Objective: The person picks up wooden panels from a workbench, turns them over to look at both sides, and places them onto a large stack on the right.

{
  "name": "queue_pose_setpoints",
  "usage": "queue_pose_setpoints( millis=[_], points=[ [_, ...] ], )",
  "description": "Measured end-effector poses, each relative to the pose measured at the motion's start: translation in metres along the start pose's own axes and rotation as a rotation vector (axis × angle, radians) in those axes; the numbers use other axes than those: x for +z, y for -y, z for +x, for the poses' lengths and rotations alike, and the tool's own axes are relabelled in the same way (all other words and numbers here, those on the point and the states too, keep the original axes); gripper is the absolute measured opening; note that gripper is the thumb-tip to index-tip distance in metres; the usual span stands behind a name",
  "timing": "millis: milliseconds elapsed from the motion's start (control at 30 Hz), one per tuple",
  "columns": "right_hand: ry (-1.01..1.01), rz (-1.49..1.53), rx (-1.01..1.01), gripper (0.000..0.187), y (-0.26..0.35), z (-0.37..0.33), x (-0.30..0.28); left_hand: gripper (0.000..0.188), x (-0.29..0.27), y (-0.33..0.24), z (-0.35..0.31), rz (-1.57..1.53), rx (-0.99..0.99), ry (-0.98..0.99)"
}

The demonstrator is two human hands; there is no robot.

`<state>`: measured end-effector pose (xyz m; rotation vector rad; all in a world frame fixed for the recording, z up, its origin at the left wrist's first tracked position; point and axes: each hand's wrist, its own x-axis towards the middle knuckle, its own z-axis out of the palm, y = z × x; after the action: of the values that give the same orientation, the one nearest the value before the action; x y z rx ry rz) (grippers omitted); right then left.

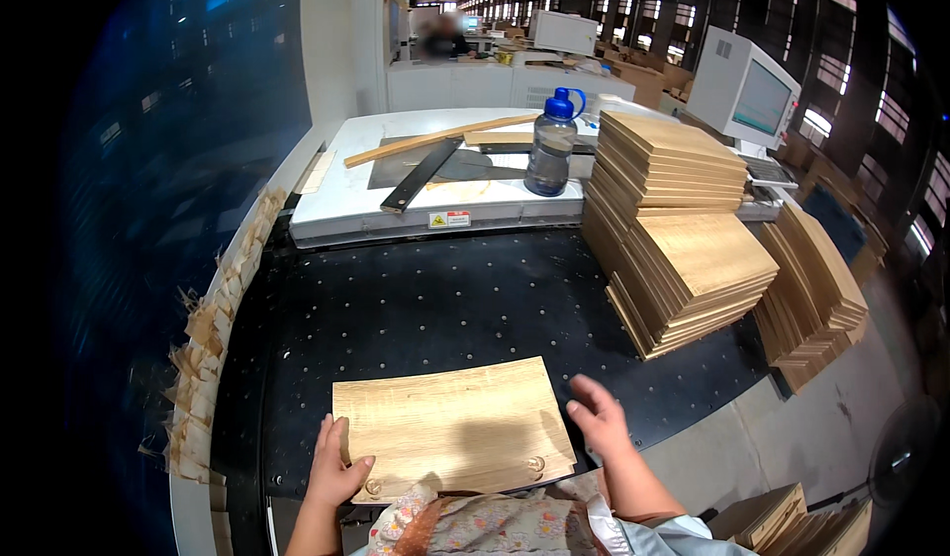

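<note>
A light wood-grain board (450, 417) lies on the black studded table right in front of me, with a round hole near each of its two lower corners. Another board edge seems to show under its lower right corner. My left hand (336, 469) holds the board's left edge, fingers along the side and thumb over the top near the left hole. Just off the right edge, my right hand (601, 419) hovers with thumb and fingers apart, slightly blurred and holding nothing.
Tall stacks of boards (708, 254) stand at the right, with another stack (816, 279) beyond. Behind the black tabletop (435, 294), a white machine bed (346, 200) carries a blue-capped water bottle (552, 150), wooden strips and a dark bar (421, 177). Ragged brown tape (208, 328) lines the left side.
</note>
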<state>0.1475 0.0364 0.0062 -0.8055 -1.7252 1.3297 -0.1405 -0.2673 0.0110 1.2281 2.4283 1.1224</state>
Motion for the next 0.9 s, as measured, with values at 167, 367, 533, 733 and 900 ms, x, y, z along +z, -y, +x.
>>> queue_pose_setpoints(
  millis=[167, 367, 533, 733, 900],
  points=[
    [-0.419, -0.667, -0.587, 0.044, 0.070, 0.051, -0.057, 0.066, -0.006, -0.054, 0.013, 0.397, 0.196, 0.256],
    [-0.693, -0.929, -0.494, 0.057, 0.073, 0.116, -0.128, 0.046, 0.063, -0.019, 0.000, 0.737, 0.596, 0.203],
    [-0.739, -0.793, -0.293, 0.065, 0.043, 0.143, -0.156, 0.042, 0.058, -0.036, 0.004, 0.597, 0.446, 0.330],
    [-0.727, -0.565, -0.290, 0.066, 0.049, 0.138, -0.150, 0.043, 0.048, -0.048, 0.001, 0.533, 0.335, 0.461],
    [-0.774, -0.094, -0.398, 0.065, 0.034, 0.126, -0.168, 0.047, 0.052, -0.036, -0.001, 0.604, 0.422, 0.363]
  ],
)
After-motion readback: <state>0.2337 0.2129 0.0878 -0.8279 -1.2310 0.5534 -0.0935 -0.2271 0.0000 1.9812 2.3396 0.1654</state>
